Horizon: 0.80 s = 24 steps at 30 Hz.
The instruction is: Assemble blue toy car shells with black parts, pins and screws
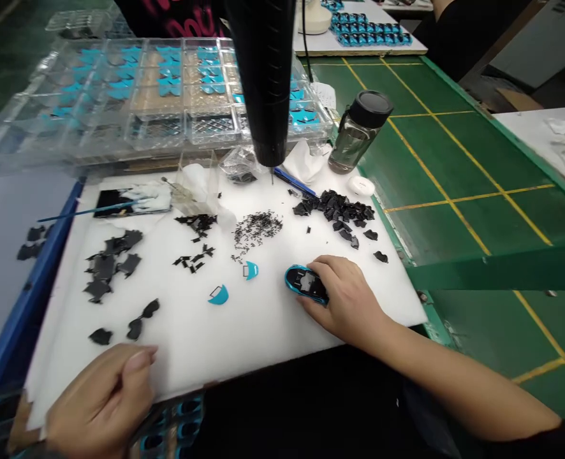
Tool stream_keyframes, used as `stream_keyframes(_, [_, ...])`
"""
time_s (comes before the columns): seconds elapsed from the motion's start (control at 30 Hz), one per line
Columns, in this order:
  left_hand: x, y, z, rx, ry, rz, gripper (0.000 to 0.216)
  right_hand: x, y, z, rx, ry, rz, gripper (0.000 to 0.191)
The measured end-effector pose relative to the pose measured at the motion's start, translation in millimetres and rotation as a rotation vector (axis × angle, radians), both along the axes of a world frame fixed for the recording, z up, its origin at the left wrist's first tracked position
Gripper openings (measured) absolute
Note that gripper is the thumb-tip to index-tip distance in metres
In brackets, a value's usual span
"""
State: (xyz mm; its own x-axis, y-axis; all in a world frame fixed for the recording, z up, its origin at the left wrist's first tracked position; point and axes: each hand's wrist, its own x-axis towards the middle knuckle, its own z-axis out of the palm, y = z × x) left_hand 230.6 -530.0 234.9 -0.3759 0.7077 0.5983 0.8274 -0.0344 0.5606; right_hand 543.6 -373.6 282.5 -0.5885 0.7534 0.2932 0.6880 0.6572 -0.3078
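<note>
My right hand [347, 296] grips a small blue and black toy car [306, 283] by its near end, fingers along both sides. The car is at the white foam board [258, 325], with a grey patch on its dark upward face. Left of it lie two blue curved pieces [219, 295] with thin dark frames. At the board's lower left, my left hand [105, 398] is closed in a fist; anything inside is hidden. Just beyond it are a few dark grey plastic pieces [136, 327]. A black electric screwdriver [269, 95] hangs point down over the board's far side.
Tiny screws [256, 229] are heaped mid-board. Black parts [344, 213] pile at right, grey pieces [104, 266] at left. A clear divided tray [139, 137] stands behind; a lidded bottle [359, 134] and blue pen [296, 183] are at back right. A green mat [454, 153] lies beyond.
</note>
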Motion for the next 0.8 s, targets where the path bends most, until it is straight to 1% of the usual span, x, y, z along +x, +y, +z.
stream_keyframes(0.03, [-1,3,2.6,0.023,0.071,-0.031,0.006,0,0,1.3,-0.001,0.007,0.002,0.036])
stream_keyframes(0.1, [0,10,11.1,-0.013,0.185,-0.120,0.005,1,0,4.8,-0.043,0.039,-0.018,0.038])
stream_keyframes(0.17, [5,19,22.3,-0.158,0.188,-0.169,0.005,2,2,9.3,-0.171,0.091,-0.068,0.039])
stream_keyframes(0.27, [21,37,37.2,-0.334,0.154,-0.160,0.019,0,6,16.7,-0.433,0.212,-0.099,0.046])
stream_keyframes(0.37, [37,56,44.1,-0.429,0.172,-0.129,0.033,-4,9,21.7,-0.783,0.360,-0.046,0.051])
stream_keyframes(0.43, [45,67,44.9,-0.459,0.137,-0.165,0.035,-7,10,22.6,-1.040,0.495,-0.007,0.048])
stream_keyframes(0.5, [49,75,44.5,-0.471,0.072,-0.242,0.030,-10,9,22.3,-1.228,0.652,0.036,0.044])
stream_keyframes(0.6, [49,79,44.0,-0.462,-0.004,-0.339,0.019,-14,5,21.6,-1.387,0.785,0.082,0.046])
stream_keyframes(0.7, [47,74,43.3,-0.436,-0.099,-0.352,0.013,-19,2,19.8,-1.480,0.845,0.100,0.047])
stream_keyframes(0.73, [46,72,43.0,-0.424,-0.145,-0.343,0.015,-22,2,18.8,-1.504,0.874,0.100,0.046])
stream_keyframes(0.8, [44,66,42.1,-0.393,-0.253,-0.314,0.029,-28,0,16.6,-1.548,0.936,0.086,0.043])
